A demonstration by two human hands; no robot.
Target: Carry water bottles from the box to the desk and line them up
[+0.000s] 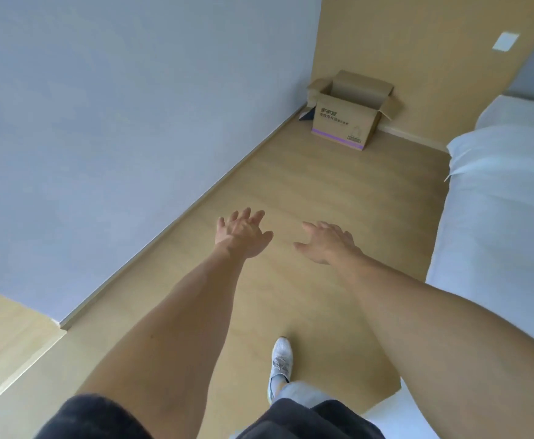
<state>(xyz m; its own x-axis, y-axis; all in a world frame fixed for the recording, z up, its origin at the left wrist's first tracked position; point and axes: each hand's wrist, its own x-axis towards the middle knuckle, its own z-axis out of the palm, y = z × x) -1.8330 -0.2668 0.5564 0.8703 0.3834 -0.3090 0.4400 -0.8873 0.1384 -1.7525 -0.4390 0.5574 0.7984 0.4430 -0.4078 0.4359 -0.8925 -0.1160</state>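
- Far to the left of the cardboard box [348, 117], a pale blue-grey wall [101, 122] runs back toward it, with a skirting strip along its foot.
- At the lower left, well away from the box, a light wood panel [2, 340] juts out beyond the end of the wall.
- A light wood floor [291, 185] stretches from the person up to the box.
- The left hand [242, 234] is held out in the air, well short of the box and left of its line; its grip is wide, fingers spread and straight, holding nothing.
- One foot in a white sneaker [280, 364] stands on the floor, nearer the camera than both hands and far from the box, with a light trouser leg above it.
- The right hand [327, 243] is held out level with the left and apart from it, also well short of the box; its grip is wide, fingers loosely spread, holding nothing.
- The box stands on the floor in the far corner, its back against a tan wall [402, 58], flaps standing open, dark print and a purple band on its front.
- I cannot tell what the box holds; no bottle shows from this angle.
- Just left of the box, a small dark thing [307, 116] lies on the floor at the wall's foot.
- Above and right of the box, a white plate [506, 42] sits on the tan wall.
- Right of the box, a bed [506, 201] with white bedding fills the edge of the view.
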